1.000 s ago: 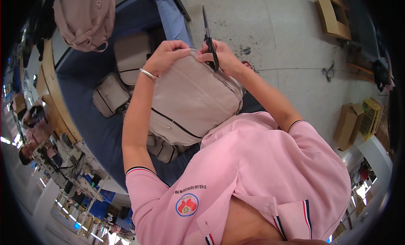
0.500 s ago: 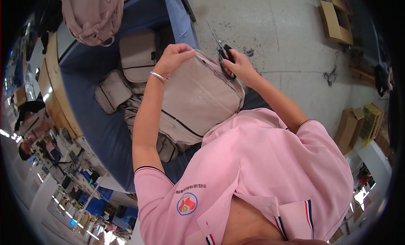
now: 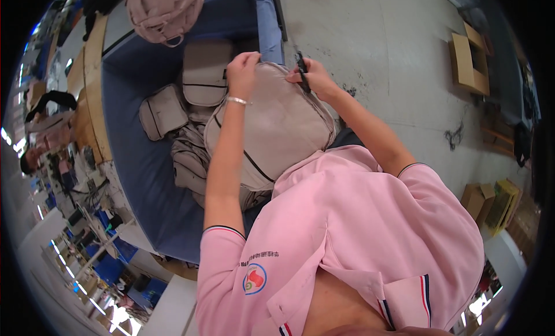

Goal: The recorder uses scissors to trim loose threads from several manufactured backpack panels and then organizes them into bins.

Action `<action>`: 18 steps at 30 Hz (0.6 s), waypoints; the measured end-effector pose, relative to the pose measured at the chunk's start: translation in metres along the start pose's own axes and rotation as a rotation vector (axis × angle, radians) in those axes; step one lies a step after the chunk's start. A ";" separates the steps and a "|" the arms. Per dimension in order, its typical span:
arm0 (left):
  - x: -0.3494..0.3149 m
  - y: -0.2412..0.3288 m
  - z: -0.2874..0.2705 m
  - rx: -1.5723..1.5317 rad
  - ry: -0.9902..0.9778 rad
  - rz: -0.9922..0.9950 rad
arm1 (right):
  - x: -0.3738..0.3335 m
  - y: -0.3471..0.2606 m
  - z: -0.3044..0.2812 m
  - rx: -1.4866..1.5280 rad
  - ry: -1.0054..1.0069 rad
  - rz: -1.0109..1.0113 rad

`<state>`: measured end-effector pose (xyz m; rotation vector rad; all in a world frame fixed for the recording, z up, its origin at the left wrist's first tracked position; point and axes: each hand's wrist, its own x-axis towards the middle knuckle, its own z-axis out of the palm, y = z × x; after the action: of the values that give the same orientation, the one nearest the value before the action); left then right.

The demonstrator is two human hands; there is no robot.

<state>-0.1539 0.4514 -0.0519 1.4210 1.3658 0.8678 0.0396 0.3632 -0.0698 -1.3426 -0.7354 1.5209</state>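
Note:
A beige backpack (image 3: 277, 125) lies against my front at the near edge of the blue-lined bin. My left hand (image 3: 243, 77) has its fingers closed on the bag's far edge, a bracelet on that wrist. Just to the right, my right hand (image 3: 315, 80) grips black-handled scissors (image 3: 302, 73) over the bag's upper right edge. The blades point away from me and are blurred. Whether they touch the bag I cannot tell.
Several beige bags, one of them a boxy bag (image 3: 205, 73), lie inside the blue bin (image 3: 130, 162). Another backpack (image 3: 165, 15) rests over its far rim. Black scraps litter the grey floor (image 3: 381, 52). An open cardboard box (image 3: 469, 61) stands far right.
My left hand has shifted right and slightly up along the bag's edge. My right hand has moved a little left and up with the scissors. The view has turned slightly.

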 end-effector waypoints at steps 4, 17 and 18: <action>-0.075 -0.015 -0.053 0.030 0.493 0.026 | -0.001 0.027 -0.035 0.123 0.096 0.084; -0.364 -0.060 0.034 -0.658 0.850 -0.577 | -0.009 0.073 -0.077 -0.071 -0.005 0.223; -0.362 -0.061 0.034 -0.646 0.865 -0.583 | -0.012 0.074 -0.079 -0.081 -0.017 0.221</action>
<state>-0.1864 0.0848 -0.0768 0.0857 1.7438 1.4083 0.0958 0.3135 -0.1485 -1.5132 -0.6833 1.6923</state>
